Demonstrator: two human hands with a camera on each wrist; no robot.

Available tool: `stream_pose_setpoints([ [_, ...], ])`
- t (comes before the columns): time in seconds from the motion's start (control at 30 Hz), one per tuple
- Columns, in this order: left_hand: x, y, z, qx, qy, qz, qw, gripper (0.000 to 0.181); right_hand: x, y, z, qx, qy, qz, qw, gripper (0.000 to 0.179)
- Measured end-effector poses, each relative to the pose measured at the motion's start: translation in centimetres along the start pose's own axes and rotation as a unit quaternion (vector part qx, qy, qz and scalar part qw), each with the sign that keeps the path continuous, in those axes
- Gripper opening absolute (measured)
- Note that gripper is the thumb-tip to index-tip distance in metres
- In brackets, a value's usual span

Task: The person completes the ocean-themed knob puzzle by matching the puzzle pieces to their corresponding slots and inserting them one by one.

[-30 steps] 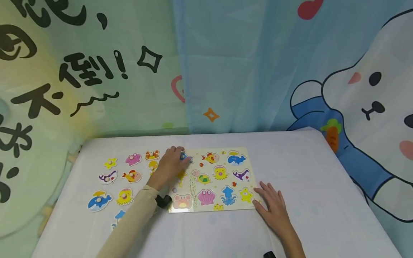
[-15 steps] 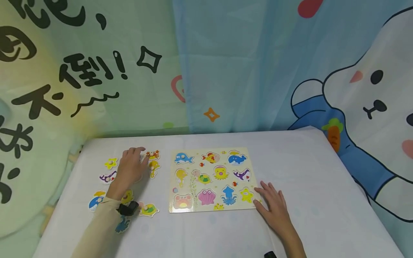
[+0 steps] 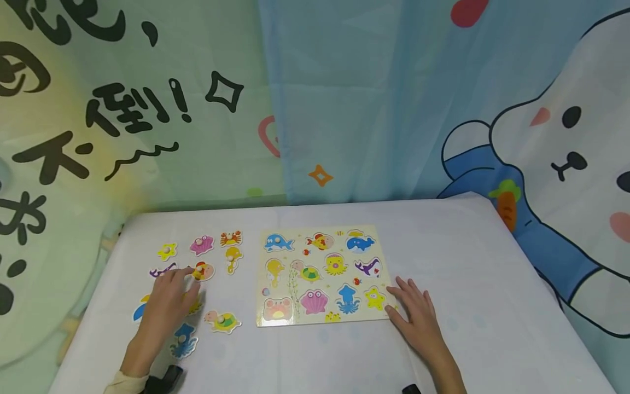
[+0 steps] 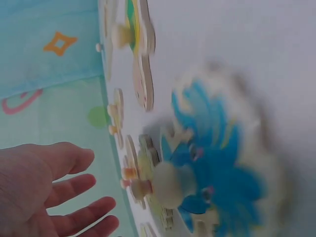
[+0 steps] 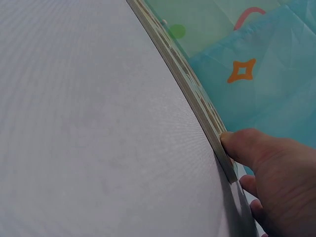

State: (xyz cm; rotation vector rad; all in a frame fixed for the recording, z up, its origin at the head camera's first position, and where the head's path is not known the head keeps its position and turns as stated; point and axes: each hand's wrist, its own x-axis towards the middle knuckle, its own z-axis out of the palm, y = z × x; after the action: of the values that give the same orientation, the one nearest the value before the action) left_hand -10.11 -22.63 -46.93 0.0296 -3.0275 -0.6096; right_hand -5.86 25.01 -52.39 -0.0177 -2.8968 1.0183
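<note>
My left hand [image 3: 164,306] hovers over the loose knobbed puzzle pieces on the left, fingers loosely extended and holding nothing in the left wrist view. Its fingertips overlap the purple whale piece [image 3: 158,272] and reach beside the red-and-yellow fish piece [image 3: 204,271]. A blue whale piece [image 3: 139,312] and a yellow octopus piece [image 3: 196,306] are partly hidden under it. Close to the wrist lies a blue squid piece [image 4: 222,168], its round knob upward. My right hand [image 3: 418,320] rests at the right edge of the cream puzzle board [image 3: 300,235], thumb touching that edge [image 5: 197,113].
A turtle piece [image 3: 225,323] lies between the left hand and the board. Farther back are star [image 3: 167,251], pink shell [image 3: 200,245], crab [image 3: 231,238] and seahorse [image 3: 233,258] pieces. A printed curtain [image 3: 344,109] hangs behind the white table [image 3: 467,246].
My left hand has left the board's upper-left corner, where a blue whale now shows uncovered, and moved left past the shell, then nearer me over the other pieces. The right hand stays put.
</note>
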Motion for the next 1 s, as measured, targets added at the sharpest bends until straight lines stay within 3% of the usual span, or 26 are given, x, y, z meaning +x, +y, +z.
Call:
stream_pose_setpoints([
  [0.33,-3.6,0.6,-1.3,0.039,0.023,-0.009,0.9989,0.038,0.5,-0.1,-0.2,-0.004,-0.009,0.003,0.9999,0.042],
  [0.47,-5.4,0.5,-1.6,0.048,-0.015,-0.043,0.9978,0.039,0.3,0.0,-0.2,-0.002,-0.006,-0.001,1.0,0.041],
  [0.63,-7.1,0.3,-1.2,0.054,-0.106,-0.112,0.9865,0.037,0.0,0.2,-0.2,0.0,-0.006,-0.002,1.0,0.04],
  [0.8,-7.4,0.0,-0.4,0.06,-0.165,-0.106,0.9788,0.031,0.1,0.3,-0.3,-0.002,-0.001,-0.004,1.0,0.041],
  [1.0,-7.2,-0.3,0.1,0.056,-0.169,-0.113,0.9776,0.033,0.1,0.1,-0.1,0.003,-0.005,-0.001,1.0,0.041],
])
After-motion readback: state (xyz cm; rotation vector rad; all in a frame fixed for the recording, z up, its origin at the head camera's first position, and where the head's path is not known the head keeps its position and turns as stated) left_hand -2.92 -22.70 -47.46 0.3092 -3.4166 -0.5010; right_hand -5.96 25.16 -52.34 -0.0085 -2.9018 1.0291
